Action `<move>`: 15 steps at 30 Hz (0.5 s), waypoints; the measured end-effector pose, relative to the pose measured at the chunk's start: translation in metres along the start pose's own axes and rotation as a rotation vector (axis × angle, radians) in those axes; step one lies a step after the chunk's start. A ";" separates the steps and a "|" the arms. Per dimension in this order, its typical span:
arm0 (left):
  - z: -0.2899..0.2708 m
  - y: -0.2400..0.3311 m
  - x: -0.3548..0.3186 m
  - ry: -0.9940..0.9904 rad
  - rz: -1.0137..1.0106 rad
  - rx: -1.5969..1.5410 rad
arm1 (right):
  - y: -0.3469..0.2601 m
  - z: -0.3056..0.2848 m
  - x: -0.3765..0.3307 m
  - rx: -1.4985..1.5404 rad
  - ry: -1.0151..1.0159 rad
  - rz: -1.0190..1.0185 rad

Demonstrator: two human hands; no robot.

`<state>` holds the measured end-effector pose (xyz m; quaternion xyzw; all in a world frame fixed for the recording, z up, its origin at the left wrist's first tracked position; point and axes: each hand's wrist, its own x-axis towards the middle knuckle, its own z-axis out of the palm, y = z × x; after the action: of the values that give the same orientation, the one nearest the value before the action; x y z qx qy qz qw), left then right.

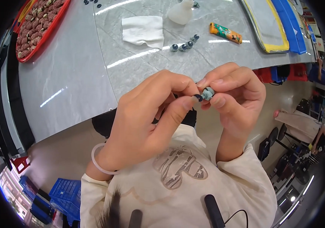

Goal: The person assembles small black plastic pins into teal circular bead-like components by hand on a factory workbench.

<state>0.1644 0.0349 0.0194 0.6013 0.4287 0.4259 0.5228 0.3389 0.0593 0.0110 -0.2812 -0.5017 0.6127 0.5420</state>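
Observation:
Above my lap, just off the table's near edge, both hands meet at a small grey-green figurine [207, 93] with dark parts. My right hand [238, 93] pinches it between thumb and fingers. My left hand [147, 114], with a pale band at the wrist, pinches a small dark round piece [198, 97] against the figurine's left side. Whether the two are joined cannot be made out. Beyond the hands, several similar small figures [182, 47] with dark tops stand in a short row on the table.
Farther back on the grey table [71, 68] are a white cloth [142, 31], a white bottle [180, 13] and an orange-and-green packet [225, 32]. A red basin [42, 47] of reddish-brown pieces stands far left. A yellow-rimmed tray [280, 48] and blue tray [297, 45] lie right.

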 end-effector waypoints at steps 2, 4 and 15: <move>-0.001 -0.001 0.001 0.001 0.006 0.009 | 0.001 0.002 0.000 -0.009 0.011 0.001; -0.001 0.000 0.002 0.000 0.013 0.015 | 0.001 0.001 0.000 -0.021 0.024 0.002; 0.014 -0.014 0.006 0.337 0.434 0.385 | 0.010 0.002 0.002 -0.149 0.024 -0.009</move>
<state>0.1786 0.0378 0.0042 0.6875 0.4435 0.5319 0.2184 0.3326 0.0611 0.0024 -0.3257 -0.5408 0.5677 0.5284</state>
